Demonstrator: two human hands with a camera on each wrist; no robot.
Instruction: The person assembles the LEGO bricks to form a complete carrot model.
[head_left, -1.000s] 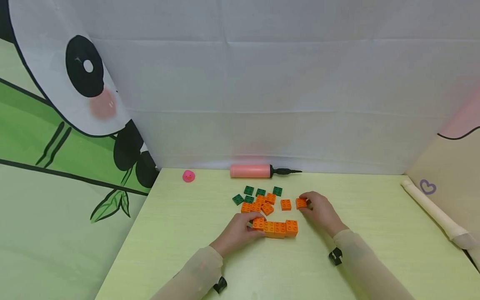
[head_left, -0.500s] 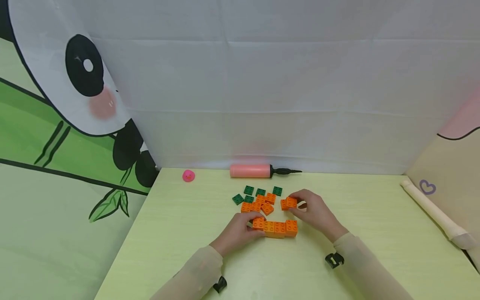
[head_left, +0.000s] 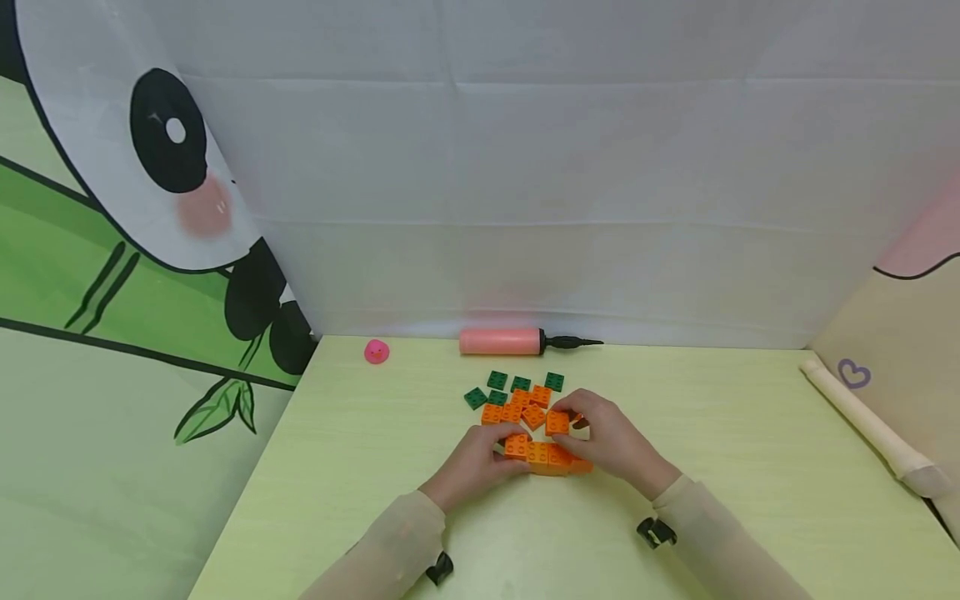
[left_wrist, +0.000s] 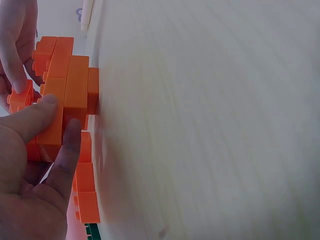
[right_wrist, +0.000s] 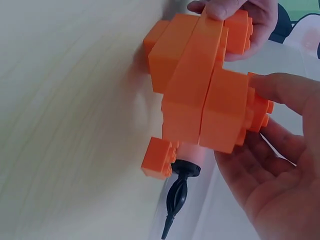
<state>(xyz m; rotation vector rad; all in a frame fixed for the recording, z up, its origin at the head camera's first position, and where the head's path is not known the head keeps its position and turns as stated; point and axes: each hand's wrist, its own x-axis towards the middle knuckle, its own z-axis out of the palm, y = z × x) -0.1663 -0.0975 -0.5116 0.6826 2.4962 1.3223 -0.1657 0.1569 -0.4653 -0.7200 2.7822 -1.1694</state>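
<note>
In the head view my left hand (head_left: pixel 480 462) grips the left end of a built block of orange toy bricks (head_left: pixel 540 467). Its thumb and a finger press the block's sides (left_wrist: pixel 75 90) in the left wrist view. My right hand (head_left: pixel 615 442) pinches a single orange brick (head_left: pixel 557 423) just above and behind the block. That brick (right_wrist: pixel 259 107) appears close to the block's studded top in the right wrist view; whether they touch I cannot tell. The right hand covers part of the block's right end in the head view.
Behind the hands lie several loose orange bricks (head_left: pixel 512 412) and several green bricks (head_left: pixel 497 380). One loose orange brick (right_wrist: pixel 157 157) rests on the table near the right hand. Farther back are a pink pump (head_left: pixel 501 342) and a round pink toy (head_left: pixel 377 352), before a white backdrop (head_left: pixel 562 208).
My right hand has carried its orange brick leftward, past the lone loose brick, then toward me over the built block. The left hand has kept its grip in place.
</note>
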